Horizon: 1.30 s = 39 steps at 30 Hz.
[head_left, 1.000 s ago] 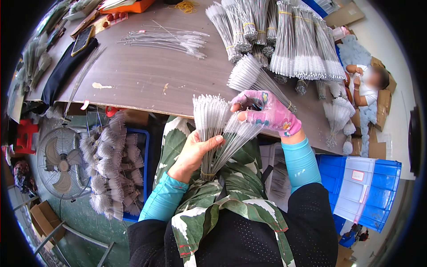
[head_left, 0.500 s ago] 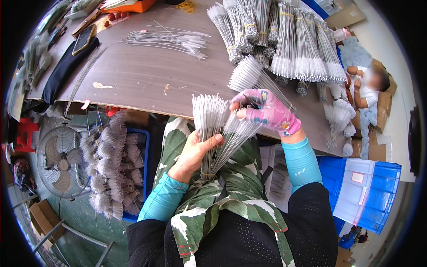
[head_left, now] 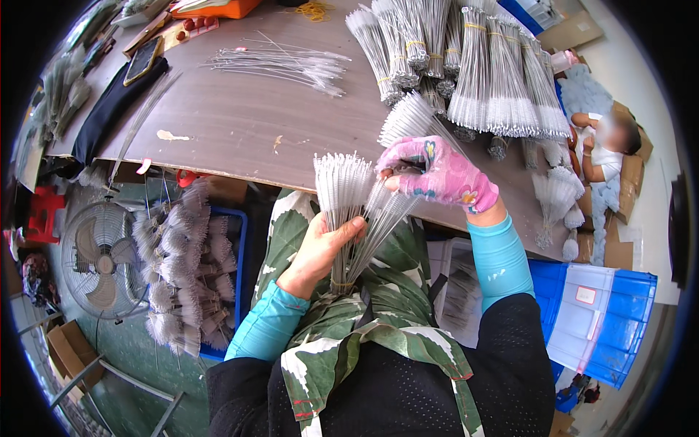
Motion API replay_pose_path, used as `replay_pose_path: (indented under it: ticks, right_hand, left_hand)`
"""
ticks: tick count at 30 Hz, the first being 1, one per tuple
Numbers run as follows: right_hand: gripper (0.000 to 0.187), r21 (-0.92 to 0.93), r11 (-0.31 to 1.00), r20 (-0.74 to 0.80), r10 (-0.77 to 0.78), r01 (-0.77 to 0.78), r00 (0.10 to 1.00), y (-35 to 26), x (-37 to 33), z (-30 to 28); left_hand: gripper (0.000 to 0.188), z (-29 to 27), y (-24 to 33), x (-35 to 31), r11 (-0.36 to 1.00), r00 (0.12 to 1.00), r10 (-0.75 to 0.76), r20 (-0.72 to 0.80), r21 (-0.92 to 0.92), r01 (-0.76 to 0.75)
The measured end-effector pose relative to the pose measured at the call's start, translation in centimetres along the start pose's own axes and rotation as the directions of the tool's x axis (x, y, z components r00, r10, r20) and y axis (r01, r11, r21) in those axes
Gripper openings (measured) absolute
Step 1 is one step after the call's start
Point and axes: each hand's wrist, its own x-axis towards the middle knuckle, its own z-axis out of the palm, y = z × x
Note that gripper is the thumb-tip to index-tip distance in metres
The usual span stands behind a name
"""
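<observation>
My bare left hand (head_left: 317, 253) is closed around a bundle of thin wire brushes (head_left: 341, 191), white bristles upward, over my lap. A yellow band ties the wire ends at the bottom. The bundle is split, with a fanned portion (head_left: 386, 211) leaning right. My right hand (head_left: 440, 175), in a pink flowered glove with bare fingertips, is pinched closed at the bristle tips of that portion. Whether a single brush is between the fingertips is too small to make out. Just behind the glove, another brush bundle (head_left: 411, 118) lies on the table, partly hidden.
On the table (head_left: 240, 124) are stacked brush bundles (head_left: 488, 80), loose brushes (head_left: 284, 65) and a phone (head_left: 143, 60). A fan (head_left: 104, 251) and hanging brush bundles (head_left: 175, 262) stand at left. Blue-and-white bins (head_left: 590, 313) are at right. Another person (head_left: 608, 149) sits beyond the table.
My right hand has shifted slightly up and right, its fingertips still at the bristle tips. My left hand and the bundle stay nearly in place. The view has shifted slightly.
</observation>
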Motion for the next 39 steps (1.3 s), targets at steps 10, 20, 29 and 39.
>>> replay_pose_path:
  ticks: [10, 20, 29, 39]
  right_hand:
    - [0.015, -0.065, 0.977, 0.015, -0.204, 0.205, 0.979, 1.5, 1.7, 0.6]
    - [0.011, 0.144, 0.973, -0.357, -0.122, 0.183, 0.926, 3.0, 2.0, 1.3]
    - [0.014, 0.373, 0.795, -0.616, -0.173, 0.478, 0.768, -1.3, -2.3, -6.0]
    - [0.012, 0.239, 0.971, -0.273, 0.089, -0.022, 0.958, 1.1, 0.0, 2.8]
  left_hand:
    - [0.013, -0.4, -0.4, 0.0, 0.999, 1.000, -0.003, -0.029, -0.047, 0.001]
    - [0.014, -1.0, -1.2, 0.5, 0.998, 0.995, 0.006, -0.096, -0.062, -0.011]
    - [0.017, -1.6, -0.3, 0.0, 0.987, 0.980, -0.002, -0.200, -0.159, -0.030]
    - [0.016, -0.9, -0.7, 0.0, 0.991, 0.988, -0.009, -0.153, -0.135, -0.012]
